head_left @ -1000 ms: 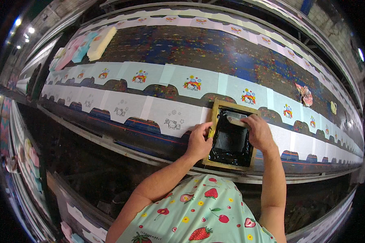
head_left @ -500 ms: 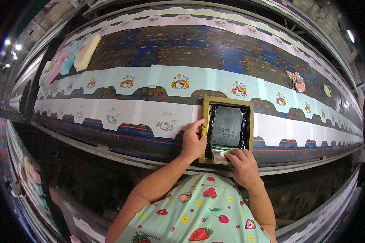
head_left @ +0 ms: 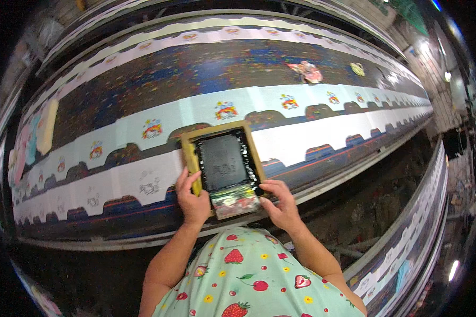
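Note:
A small wooden-framed printing screen (head_left: 223, 158) with dark mesh lies flat on white cloth pieces (head_left: 137, 179) on a long printing table. My left hand (head_left: 192, 196) grips the frame's left near side. My right hand (head_left: 281, 205) holds a squeegee (head_left: 236, 201), smeared with paint, at the near edge of the screen. Cloth pieces to the left carry faint outline prints; the far row (head_left: 225, 111) shows coloured cartoon prints.
The long table (head_left: 195, 68) has a dark, paint-spattered middle strip. A stack of pastel pieces (head_left: 34, 134) lies at the far left, small coloured cloths (head_left: 307, 71) at the far right. More rows of cloth run along a neighbouring table (head_left: 407, 253) on the right.
My right hand drew the squeegee from the far end of the screen to the near end. The view shifted, so the screen now sits more to the left.

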Motion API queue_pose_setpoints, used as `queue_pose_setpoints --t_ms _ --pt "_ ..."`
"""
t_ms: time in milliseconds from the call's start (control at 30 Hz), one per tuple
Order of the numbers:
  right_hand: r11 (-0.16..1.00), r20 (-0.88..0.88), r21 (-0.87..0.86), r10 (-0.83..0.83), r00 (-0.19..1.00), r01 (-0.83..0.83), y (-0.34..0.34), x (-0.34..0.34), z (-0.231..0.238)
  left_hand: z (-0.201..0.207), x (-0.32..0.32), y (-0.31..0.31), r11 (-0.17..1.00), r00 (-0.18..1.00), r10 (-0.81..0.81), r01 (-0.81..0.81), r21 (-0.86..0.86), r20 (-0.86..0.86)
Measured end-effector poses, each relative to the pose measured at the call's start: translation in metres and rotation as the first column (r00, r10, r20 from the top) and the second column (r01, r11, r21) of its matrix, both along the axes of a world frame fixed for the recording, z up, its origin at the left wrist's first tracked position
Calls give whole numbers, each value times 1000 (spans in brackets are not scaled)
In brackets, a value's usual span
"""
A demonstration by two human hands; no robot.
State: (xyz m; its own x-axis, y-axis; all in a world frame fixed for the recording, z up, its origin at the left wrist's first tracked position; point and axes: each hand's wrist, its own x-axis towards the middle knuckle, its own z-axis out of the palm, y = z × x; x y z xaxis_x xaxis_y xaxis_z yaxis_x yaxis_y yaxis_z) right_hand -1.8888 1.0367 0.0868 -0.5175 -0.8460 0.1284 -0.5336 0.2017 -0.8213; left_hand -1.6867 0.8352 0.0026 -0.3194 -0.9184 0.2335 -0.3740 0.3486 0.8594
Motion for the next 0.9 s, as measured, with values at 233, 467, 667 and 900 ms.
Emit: queue_pose_setpoints --t_ms 233,467,667,900 --pt "997 108 -77 13 994 -5 33 -32 -10 21 -32 23 999 998 -9 7 -36 -61" --pt "996 25 -90 -12 1000 14 87 -125 -12 21 -136 75 999 988 -20 13 -50 -151" --pt "995 -113 -102 0 994 -12 117 -195 -3 18 -205 110 1000 989 4 -3 9 -147" --pt "941 -263 -126 272 926 -313 112 -222 18 17 -225 121 997 994 28 -20 71 -107"
